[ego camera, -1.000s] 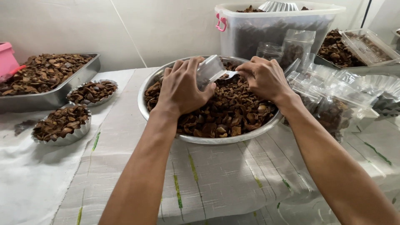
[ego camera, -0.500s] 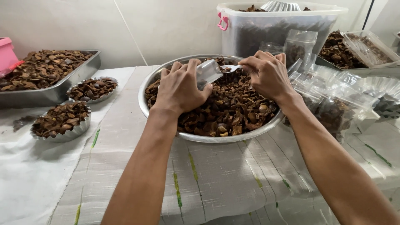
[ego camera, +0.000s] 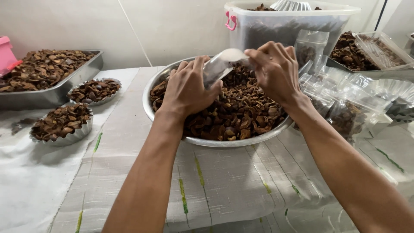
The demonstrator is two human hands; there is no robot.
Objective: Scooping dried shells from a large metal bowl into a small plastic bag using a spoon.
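Small clear plastic bag (ego camera: pixel 222 64) held above the far half of a large round metal bowl (ego camera: pixel 172 129), mouth facing right, bag still looks empty. Left hand (ego camera: pixel 187 88) grips the bag body from the left, fingers curled round it, thumb side toward the bowl contents. Right hand (ego camera: pixel 274 71) pinches the bag's open edge with fingertips closed on the film; the remaining fingers are bent, loosely spread. Bowl is filled with brown dried pieces (ego camera: pixel 241 116), heaped, directly under both hands. Bowl sits on a white woven cloth with green stripes (ego camera: pixel 224 181). Right of bowl, touching its rim: a pile of filled clear packets (ego camera: pixel 349 108). Behind bowl: translucent plastic tub with pink latch (ego camera: pixel 293 26), dark contents inside. Far right: a tray of the same brown material (ego camera: pixel 358 49). Left side: rectangular steel pan (ego camera: pixel 51 92) full of brown pieces, and two small fluted foil dishes (ego camera: pixel 62 125), (ego camera: pixel 95 90), both filled, well apart from the bowl.
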